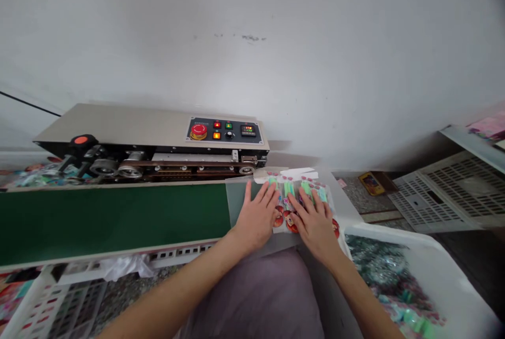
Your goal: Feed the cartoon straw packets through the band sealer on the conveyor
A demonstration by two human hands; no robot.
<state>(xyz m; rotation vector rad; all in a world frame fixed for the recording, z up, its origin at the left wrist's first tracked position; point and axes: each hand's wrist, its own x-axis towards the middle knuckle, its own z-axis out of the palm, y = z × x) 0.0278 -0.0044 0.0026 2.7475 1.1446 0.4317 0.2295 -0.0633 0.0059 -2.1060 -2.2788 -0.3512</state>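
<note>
Several clear printed plastic packets (291, 219), with green strips and red cartoon figures, lie in an overlapping row at the right end of a sealing machine. My left hand (256, 218) rests flat on the left end of the row, fingers stretched out. On the packets further right lies my right hand (315, 223), its fingers spread. Both hands press down from above, and they cover parts of the packets. Just left of them is the green conveyor belt (118, 218) of the band sealer (158, 129).
The sealer's control panel (224, 130) has a red stop button and lit switches. At the right stands a white tub (445, 265) of shiny packets, with a grey plastic crate (437, 192) behind it. A white basket (43, 302) sits below the belt.
</note>
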